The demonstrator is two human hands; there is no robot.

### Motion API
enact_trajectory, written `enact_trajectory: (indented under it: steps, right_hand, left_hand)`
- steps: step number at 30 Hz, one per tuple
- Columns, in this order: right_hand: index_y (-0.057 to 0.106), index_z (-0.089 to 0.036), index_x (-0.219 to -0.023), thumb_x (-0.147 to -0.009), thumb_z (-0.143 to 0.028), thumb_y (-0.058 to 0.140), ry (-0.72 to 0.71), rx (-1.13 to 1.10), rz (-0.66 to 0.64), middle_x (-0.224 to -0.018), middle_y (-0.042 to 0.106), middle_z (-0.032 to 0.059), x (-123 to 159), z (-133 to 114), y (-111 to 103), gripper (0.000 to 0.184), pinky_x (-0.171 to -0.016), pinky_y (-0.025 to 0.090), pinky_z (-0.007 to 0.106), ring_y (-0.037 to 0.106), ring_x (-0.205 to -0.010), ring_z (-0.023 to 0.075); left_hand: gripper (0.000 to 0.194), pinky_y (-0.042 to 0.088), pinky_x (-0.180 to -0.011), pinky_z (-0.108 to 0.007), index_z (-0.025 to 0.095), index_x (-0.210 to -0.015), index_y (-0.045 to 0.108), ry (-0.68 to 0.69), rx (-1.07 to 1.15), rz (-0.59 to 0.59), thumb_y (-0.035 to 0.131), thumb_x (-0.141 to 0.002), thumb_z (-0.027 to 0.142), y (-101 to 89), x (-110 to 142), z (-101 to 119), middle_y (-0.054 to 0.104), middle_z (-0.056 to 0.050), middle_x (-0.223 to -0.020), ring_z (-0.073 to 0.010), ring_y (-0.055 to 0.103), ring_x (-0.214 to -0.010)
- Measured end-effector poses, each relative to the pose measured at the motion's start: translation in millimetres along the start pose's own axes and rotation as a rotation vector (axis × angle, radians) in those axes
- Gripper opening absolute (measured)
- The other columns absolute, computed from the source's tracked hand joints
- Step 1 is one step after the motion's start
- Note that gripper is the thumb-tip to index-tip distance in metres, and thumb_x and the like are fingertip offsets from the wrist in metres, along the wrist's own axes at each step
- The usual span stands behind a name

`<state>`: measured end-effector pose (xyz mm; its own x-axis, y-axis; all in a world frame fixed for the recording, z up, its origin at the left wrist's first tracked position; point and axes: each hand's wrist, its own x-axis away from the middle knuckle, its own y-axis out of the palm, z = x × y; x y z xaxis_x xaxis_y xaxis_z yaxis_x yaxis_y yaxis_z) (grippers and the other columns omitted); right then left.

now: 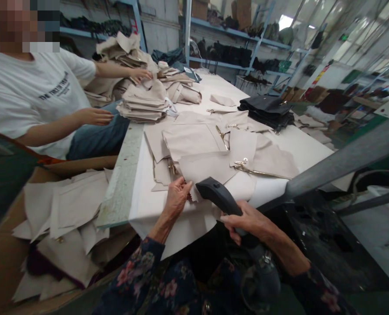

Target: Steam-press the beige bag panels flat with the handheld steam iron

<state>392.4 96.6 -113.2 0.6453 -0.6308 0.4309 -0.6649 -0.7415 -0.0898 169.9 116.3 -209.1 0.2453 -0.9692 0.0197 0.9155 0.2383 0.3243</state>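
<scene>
My left hand (178, 199) pinches the torn edge of a beige fabric piece (204, 173) lying on the white-covered table (155, 210). My right hand (247, 223) grips a black handheld device (217, 195), whose nose points left and hovers close to that same fabric. Several other beige pieces overlap beneath and beyond it, some with gold metal fittings (243, 168) attached. The device's exact kind is hard to tell from this angle.
A co-worker in a white T-shirt (37, 92) sits at the left, hands on stacked beige pieces (142, 105). A cardboard box (60, 232) of beige pieces sits lower left. A black fabric stack (266, 111) lies ahead, and a grey metal bar (345, 157) crosses the right.
</scene>
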Motion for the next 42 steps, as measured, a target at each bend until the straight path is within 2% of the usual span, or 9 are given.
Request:
enact_trajectory:
  steps: [7,12,19,25,29,32,35,39,42]
  right_hand:
    - [0.053,-0.015,-0.071,-0.082,-0.031,0.061,0.063,0.083,-0.037,-0.050,0.056,-0.0019,8.0,0.2,1.6,0.021,-0.040,0.039,0.018,0.050,-0.040,0.0100]
    - [0.053,-0.015,-0.065,-0.083,-0.032,0.060,0.039,0.112,-0.032,-0.049,0.055,-0.0007,14.9,8.8,-7.1,0.026,-0.040,0.038,0.018,0.050,-0.041,0.0102]
    - [0.057,-0.014,-0.081,-0.080,-0.036,0.063,0.050,0.045,0.075,-0.048,0.054,-0.0027,49.5,1.4,-21.4,0.023,-0.039,0.039,0.019,0.049,-0.038,0.0108]
    - [0.055,-0.015,-0.069,-0.081,-0.036,0.063,0.066,0.053,-0.021,-0.048,0.055,-0.0009,12.3,-3.0,-9.3,0.026,-0.038,0.038,0.018,0.050,-0.039,0.0106]
    - [0.053,-0.016,-0.065,-0.080,-0.038,0.064,0.012,0.050,0.034,-0.046,0.054,-0.0010,-14.4,-15.2,-5.4,0.029,-0.038,0.039,0.019,0.049,-0.039,0.0107]
    - [0.052,-0.016,-0.063,-0.079,-0.040,0.066,-0.027,0.028,0.058,-0.046,0.052,-0.0018,-23.6,-28.7,-8.0,0.032,-0.039,0.041,0.020,0.049,-0.038,0.0109]
    - [0.053,-0.015,-0.065,-0.080,-0.040,0.065,-0.042,0.012,0.011,-0.046,0.052,-0.0017,-28.2,-35.9,-12.7,0.031,-0.040,0.042,0.021,0.049,-0.039,0.0112]
    - [0.053,-0.015,-0.066,-0.080,-0.038,0.064,-0.022,0.025,0.010,-0.046,0.052,-0.0009,-39.8,-36.2,-16.5,0.029,-0.039,0.042,0.021,0.050,-0.040,0.0115]
    - [0.053,-0.015,-0.067,-0.079,-0.039,0.065,-0.028,0.000,0.001,-0.049,0.051,-0.0021,-57.9,-37.3,-16.2,0.029,-0.039,0.042,0.021,0.050,-0.041,0.0112]
  left_hand:
    - [0.035,0.038,-0.041,-0.020,0.014,-0.099,0.062,0.014,0.024,0.009,0.068,-0.073,0.037,-2.8,-3.8,-5.1,0.062,0.003,-0.063,-0.0087,0.049,-0.043]
    - [0.032,0.041,-0.042,-0.021,0.014,-0.095,0.061,0.032,-0.040,0.000,0.066,-0.073,0.036,-2.3,-5.7,-6.5,0.058,0.005,-0.057,-0.0101,0.050,-0.042]
    - [0.026,0.036,-0.040,-0.020,0.014,-0.086,0.061,0.045,-0.125,0.055,0.065,-0.071,0.034,-1.3,-8.5,-8.6,0.054,0.005,-0.052,-0.0095,0.047,-0.041]
    - [0.026,0.037,-0.040,-0.019,0.015,-0.085,0.060,0.021,-0.110,0.048,0.067,-0.070,0.036,-1.3,-4.0,-1.5,0.053,0.006,-0.053,-0.0085,0.047,-0.041]
    - [0.030,0.041,-0.041,-0.020,0.015,-0.081,0.058,-0.032,-0.056,-0.003,0.069,-0.068,0.040,0.8,0.3,0.5,0.053,0.006,-0.051,-0.0097,0.049,-0.041]
    - [0.034,0.042,-0.042,-0.021,0.014,-0.088,0.060,-0.077,-0.026,-0.036,0.067,-0.070,0.042,-1.8,-1.3,1.5,0.058,0.003,-0.056,-0.0106,0.051,-0.042]
    - [0.034,0.043,-0.045,-0.022,0.013,-0.091,0.062,-0.076,-0.105,0.026,0.069,-0.067,0.036,-8.4,-14.0,7.6,0.064,-0.001,-0.063,-0.0123,0.055,-0.047]
    - [0.047,0.052,-0.066,-0.027,0.015,-0.103,0.063,0.053,-0.012,0.127,0.075,-0.059,0.024,-10.4,-41.7,20.0,0.072,-0.006,-0.086,-0.0204,0.067,-0.078]
    - [0.036,0.053,-0.070,-0.031,0.012,-0.085,0.068,-0.036,0.183,0.075,0.077,-0.052,0.022,-2.9,-52.8,23.5,0.071,-0.006,-0.074,-0.0244,0.067,-0.081]
